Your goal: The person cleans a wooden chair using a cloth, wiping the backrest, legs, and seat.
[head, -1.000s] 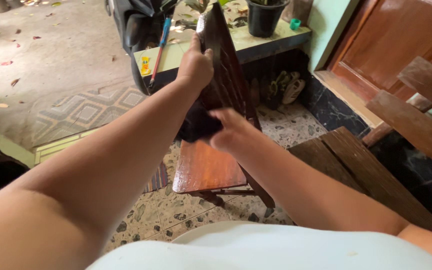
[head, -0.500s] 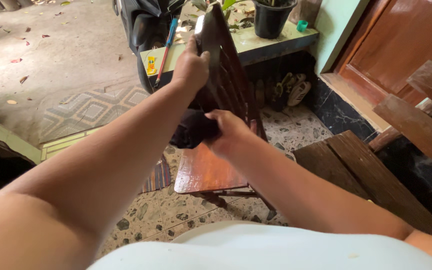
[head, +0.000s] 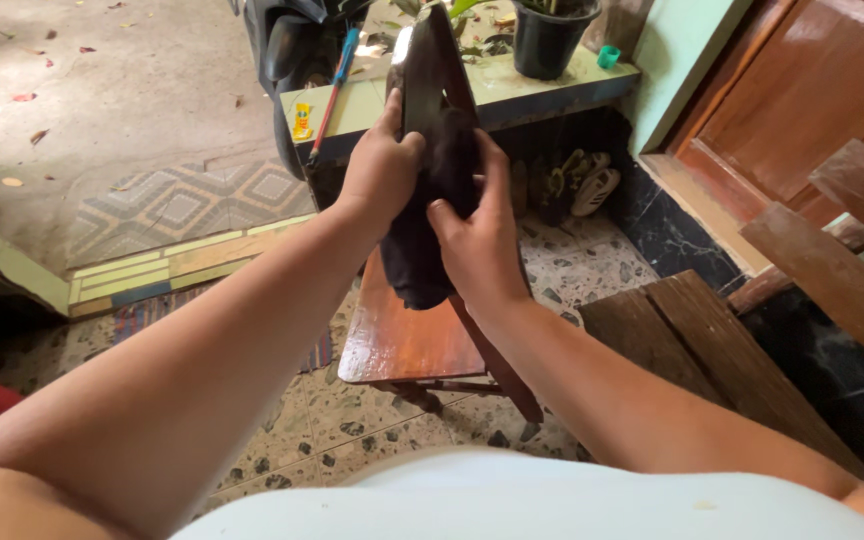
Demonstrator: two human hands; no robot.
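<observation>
A small dark brown wooden chair (head: 407, 335) stands on the speckled floor in front of me, its seat wet and glossy. My left hand (head: 380, 170) grips the top edge of the chair's backrest (head: 430, 60). My right hand (head: 477, 235) presses a dark cloth (head: 422, 250) against the backrest, with the cloth hanging down toward the seat.
A tiled ledge (head: 537, 85) behind the chair carries a black plant pot (head: 550, 35), a small green cap and a blue-and-red tool (head: 330, 85). Shoes (head: 582, 185) lie under it. A scooter (head: 292, 45) stands beyond. A wooden bench (head: 752, 350) is at right, a patterned mat (head: 182, 200) at left.
My right hand has carried the cloth up from low on the backrest to near its top. The left hand keeps its hold on the backrest edge. The view has shifted slightly.
</observation>
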